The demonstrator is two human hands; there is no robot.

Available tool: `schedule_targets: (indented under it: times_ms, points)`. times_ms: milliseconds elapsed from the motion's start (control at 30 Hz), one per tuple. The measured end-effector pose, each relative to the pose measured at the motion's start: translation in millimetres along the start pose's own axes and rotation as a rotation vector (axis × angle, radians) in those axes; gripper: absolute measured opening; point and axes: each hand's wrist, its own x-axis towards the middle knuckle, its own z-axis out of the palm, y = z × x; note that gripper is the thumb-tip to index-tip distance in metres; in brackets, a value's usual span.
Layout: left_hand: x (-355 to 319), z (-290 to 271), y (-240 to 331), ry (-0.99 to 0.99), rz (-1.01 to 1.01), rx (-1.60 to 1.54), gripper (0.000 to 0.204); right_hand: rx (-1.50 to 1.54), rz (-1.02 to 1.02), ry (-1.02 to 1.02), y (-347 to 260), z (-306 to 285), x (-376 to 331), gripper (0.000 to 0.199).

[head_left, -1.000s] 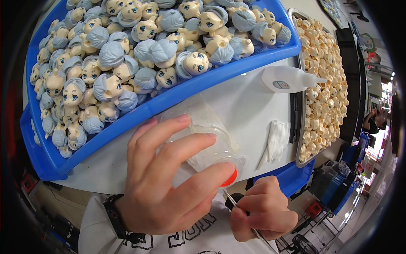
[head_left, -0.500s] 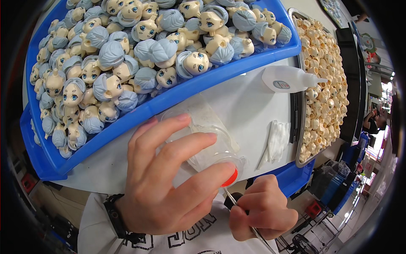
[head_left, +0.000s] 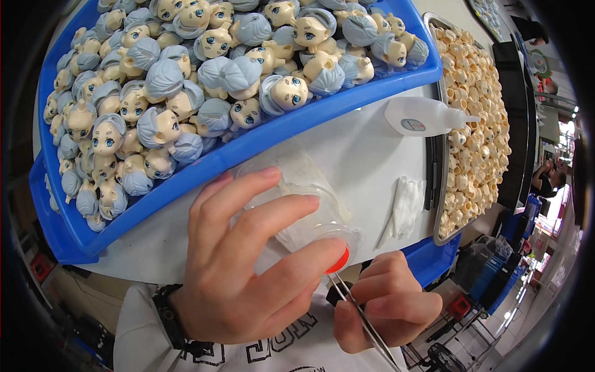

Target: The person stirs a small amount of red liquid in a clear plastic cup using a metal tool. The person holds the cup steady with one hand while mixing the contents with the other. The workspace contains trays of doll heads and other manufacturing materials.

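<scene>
My left hand (head_left: 254,266), with a dark watch (head_left: 168,316) on its wrist, holds a small red round piece (head_left: 338,260) at the tip of its index finger. Its other fingers are spread, and the thumb is hidden beneath. Metal tweezers (head_left: 365,319) lie in my right hand (head_left: 390,301), their two arms apart and their tips at the lower edge of the red piece. Beneath and beyond my left fingers are clear plastic round dishes (head_left: 304,177) on the white table (head_left: 365,167); what they hold is hard to make out.
A blue bin (head_left: 260,137) full of doll heads with pale blue hair (head_left: 164,79) fills the far left. At right a metal tray (head_left: 441,214) holds many beige hollow parts (head_left: 474,142). Nearby are a white squeeze bottle (head_left: 418,116), white sticks (head_left: 404,208) and another blue bin (head_left: 437,260).
The tweezers' arms have spread apart, and the fingers of my right hand have loosened and shifted slightly. My left hand and the red piece stay almost in place.
</scene>
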Motion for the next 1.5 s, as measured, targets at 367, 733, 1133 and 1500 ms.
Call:
schedule_targets:
  times_ms: [367,733,1133,1500]
  points:
    - [0.1,-1.8,1.7,-0.002,-0.014,0.013,0.030,0.056,-0.016,0.071,-2.2,-0.7,-9.5,0.041]
    - [-0.4,-0.1,0.8,0.011,0.009,0.008,0.029,0.016,0.004,0.057,-1.3,5.5,-5.4,0.041]
    - [2.1,0.4,1.9,-0.002,-0.007,0.021,0.029,0.019,-0.026,0.066,0.3,-1.1,-8.0,0.042]
    - [-1.1,0.9,1.0,0.020,-0.004,0.015,0.031,0.012,0.014,0.024,-1.2,3.2,-4.9,0.042]
